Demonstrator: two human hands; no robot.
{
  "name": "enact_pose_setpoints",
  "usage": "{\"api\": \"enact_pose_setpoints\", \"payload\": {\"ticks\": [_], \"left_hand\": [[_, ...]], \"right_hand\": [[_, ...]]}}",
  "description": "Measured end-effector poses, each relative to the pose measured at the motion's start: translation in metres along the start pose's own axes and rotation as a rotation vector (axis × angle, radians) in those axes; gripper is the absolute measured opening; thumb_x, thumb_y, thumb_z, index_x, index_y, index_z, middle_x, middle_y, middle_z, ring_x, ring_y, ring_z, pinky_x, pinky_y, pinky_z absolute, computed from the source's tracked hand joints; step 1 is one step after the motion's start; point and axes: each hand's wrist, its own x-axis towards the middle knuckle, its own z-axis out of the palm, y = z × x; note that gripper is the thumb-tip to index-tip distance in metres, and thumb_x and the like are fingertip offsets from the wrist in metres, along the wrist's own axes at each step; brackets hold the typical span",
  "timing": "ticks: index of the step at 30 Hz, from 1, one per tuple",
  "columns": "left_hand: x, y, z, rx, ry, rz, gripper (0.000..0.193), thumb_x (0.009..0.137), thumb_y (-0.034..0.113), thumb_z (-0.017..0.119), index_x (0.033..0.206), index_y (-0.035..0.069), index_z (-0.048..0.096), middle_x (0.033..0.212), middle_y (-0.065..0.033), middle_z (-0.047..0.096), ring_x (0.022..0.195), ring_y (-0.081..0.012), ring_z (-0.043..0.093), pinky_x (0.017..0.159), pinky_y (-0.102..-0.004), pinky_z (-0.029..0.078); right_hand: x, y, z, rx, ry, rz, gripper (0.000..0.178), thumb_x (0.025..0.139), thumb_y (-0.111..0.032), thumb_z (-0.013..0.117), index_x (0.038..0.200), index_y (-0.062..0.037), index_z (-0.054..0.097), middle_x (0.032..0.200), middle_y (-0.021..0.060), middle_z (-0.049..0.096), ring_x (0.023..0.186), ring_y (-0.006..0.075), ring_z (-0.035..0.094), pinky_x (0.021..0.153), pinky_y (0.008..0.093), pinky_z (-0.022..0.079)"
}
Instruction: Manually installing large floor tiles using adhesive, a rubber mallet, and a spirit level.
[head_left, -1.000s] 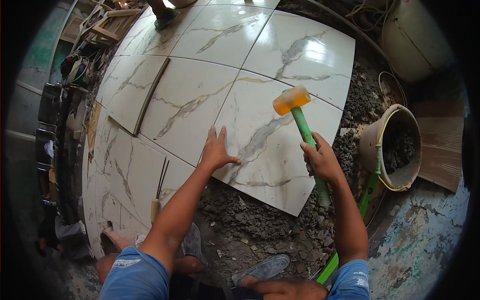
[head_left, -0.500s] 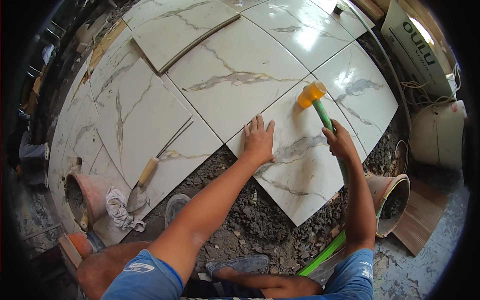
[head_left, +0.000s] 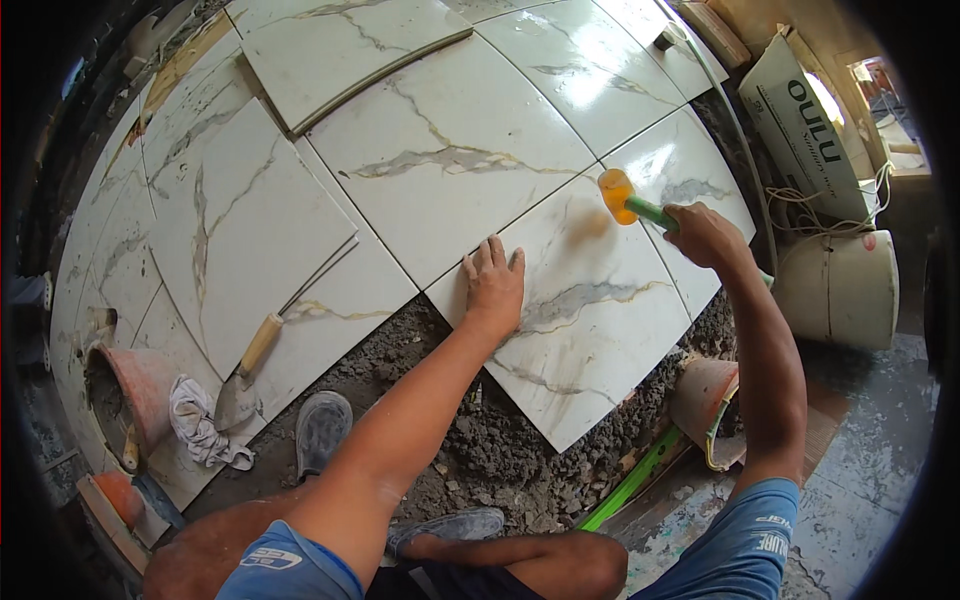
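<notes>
My left hand (head_left: pixel 495 290) lies with fingers spread on a white marble-patterned floor tile (head_left: pixel 610 345), near its left corner. Wrapped round the green handle of a rubber mallet (head_left: pixel 617 196) is my right hand (head_left: pixel 703 236). The mallet's amber head hangs above the far part of this tile, apart from it, with a blurred shadow below. Part of the handle is hidden behind my right hand and forearm. Dark, lumpy mortar (head_left: pixel 510 455) shows along the tile's near edges.
A trowel (head_left: pixel 235 400) and a crumpled rag (head_left: pixel 208 425) lie left, by a mortar bucket (head_left: pixel 145 390). Another bucket (head_left: pixel 698 402) and a green strip (head_left: pixel 632 482) are at near right. A white container (head_left: pixel 840 290), cord and cardboard box (head_left: pixel 800 130) stand farther right.
My right hand has swung outward to the right and the mallet's handle now lies more level. My left hand stays on the tile. The whole view has shifted somewhat.
</notes>
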Motion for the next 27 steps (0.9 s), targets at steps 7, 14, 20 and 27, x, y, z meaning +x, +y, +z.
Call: {"api": "enact_pose_setpoints", "payload": {"ticks": [7,14,20,27], "left_hand": [[-0.003,0.000,0.005,-0.009,-0.005,-0.021,0.111,0.055,0.034,0.093,0.148,0.010,0.038,0.151,-0.0305,0.026,0.141,-0.0436,0.027,0.114,-0.0584,0.025],[-0.051,-0.028,0.014,-0.092,0.085,-0.085,0.101,0.064,0.035,0.088,0.145,0.001,0.038,0.148,-0.0337,0.027,0.139,-0.0459,0.028,0.116,-0.0525,0.024],[-0.066,-0.042,0.015,-0.111,0.115,-0.064,0.099,0.067,0.037,0.086,0.144,-0.004,0.037,0.147,-0.0325,0.030,0.139,-0.0444,0.028,0.116,-0.0545,0.023],[-0.069,-0.039,0.010,-0.094,0.081,-0.068,0.102,0.068,0.042,0.085,0.146,0.000,0.034,0.148,-0.0314,0.029,0.140,-0.0429,0.028,0.114,-0.0594,0.022]], "right_hand": [[-0.007,-0.024,-0.047,0.245,0.283,-0.047,0.040,0.093,-0.024,0.064,0.128,-0.0057,0.058,0.090,0.0218,0.069,0.080,0.0368,0.067,0.071,0.0454,0.050],[-0.059,-0.094,0.000,0.484,-0.076,-0.090,0.044,0.092,-0.027,0.065,0.130,-0.0046,0.057,0.086,0.0252,0.066,0.082,0.0403,0.066,0.074,0.0443,0.050],[-0.060,-0.091,-0.009,0.090,-0.431,-0.164,0.040,0.091,-0.028,0.065,0.126,-0.0094,0.061,0.088,0.0204,0.069,0.080,0.0375,0.067,0.073,0.0457,0.052],[-0.068,-0.097,0.021,0.544,-0.044,-0.172,0.047,0.093,-0.031,0.063,0.133,-0.0074,0.053,0.080,0.0254,0.065,0.077,0.0404,0.066,0.068,0.0475,0.049]]}}
